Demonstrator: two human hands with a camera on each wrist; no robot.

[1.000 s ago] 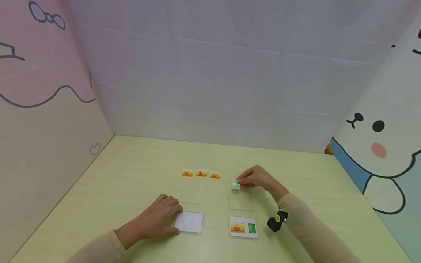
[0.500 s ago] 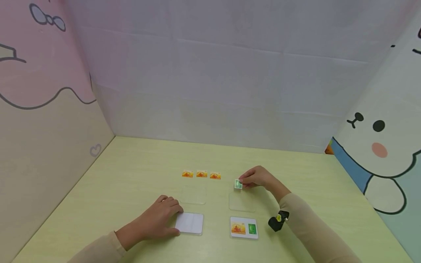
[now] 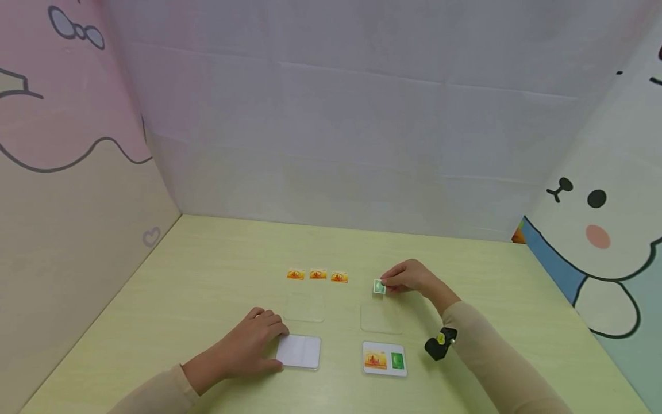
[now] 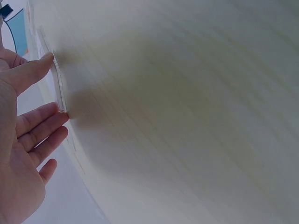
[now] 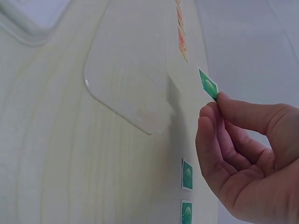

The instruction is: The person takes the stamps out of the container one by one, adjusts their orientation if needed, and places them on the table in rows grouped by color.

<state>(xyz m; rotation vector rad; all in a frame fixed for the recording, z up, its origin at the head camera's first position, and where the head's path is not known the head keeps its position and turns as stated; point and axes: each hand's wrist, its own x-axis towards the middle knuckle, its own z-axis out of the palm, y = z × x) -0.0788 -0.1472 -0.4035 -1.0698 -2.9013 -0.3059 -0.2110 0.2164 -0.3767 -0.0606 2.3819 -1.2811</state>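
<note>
My right hand (image 3: pixel 411 277) pinches a small green stamp (image 5: pixel 208 85) with a white border between thumb and forefinger, held above the table. It hangs just beyond a clear plastic cover (image 5: pixel 126 70) lying flat. My left hand (image 3: pixel 245 348) holds the left side of a clear case with a white card (image 3: pixel 299 352), thumb at the near corner and fingers at the far one. To the right of that case sits a similar one (image 3: pixel 385 369) bearing a yellow-orange stamp (image 3: pixel 375 360) and a green stamp (image 3: pixel 397 360).
Three yellow-orange stamps (image 3: pixel 318 274) lie in a row farther back. Two more green stamps (image 5: pixel 187 175) rest on the table beneath my right hand. A second clear cover (image 3: pixel 304 307) lies behind the left case. Printed panels and a pale cloth enclose the table.
My right hand has drifted slightly to the right and away from me, carrying the green stamp. The left hand stays at the white case.
</note>
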